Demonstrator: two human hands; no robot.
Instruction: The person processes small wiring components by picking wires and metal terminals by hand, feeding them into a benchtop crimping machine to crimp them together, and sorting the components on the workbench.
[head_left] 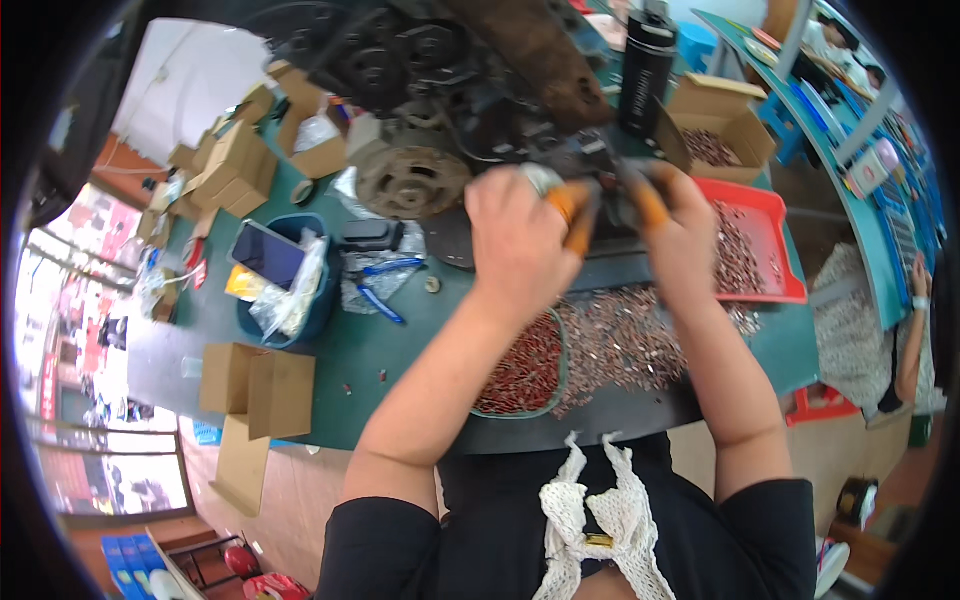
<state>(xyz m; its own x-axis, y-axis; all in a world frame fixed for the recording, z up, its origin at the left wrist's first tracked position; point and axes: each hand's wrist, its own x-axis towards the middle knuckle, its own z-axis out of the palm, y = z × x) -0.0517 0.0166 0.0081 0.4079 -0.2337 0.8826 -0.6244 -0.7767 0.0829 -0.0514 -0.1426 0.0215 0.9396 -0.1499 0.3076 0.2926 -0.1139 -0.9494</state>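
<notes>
My left hand (522,238) and my right hand (684,240) face each other at the front of a dark, greasy machine (420,50) with a round, rusty wheel (412,182). Both have orange-and-grey covers on some fingers. The fingers are curled in and the tips are blurred, so whatever they hold is too small or smeared to make out. Below my left wrist sits a green-rimmed bowl (522,370) of tiny red parts. Between my forearms, a loose heap of small coppery metal pieces (625,340) is spread out. More such pieces lie in a red tray (780,245) beyond my right wrist.
Left of the machine are blue-handled pliers (380,305) and a blue bin (330,290) with a phone (268,252) on top. Cardboard boxes (285,385) stand at left. At the back right are a black bottle (648,70) and an open carton (715,125). Other people sit at the right-hand bench (850,150).
</notes>
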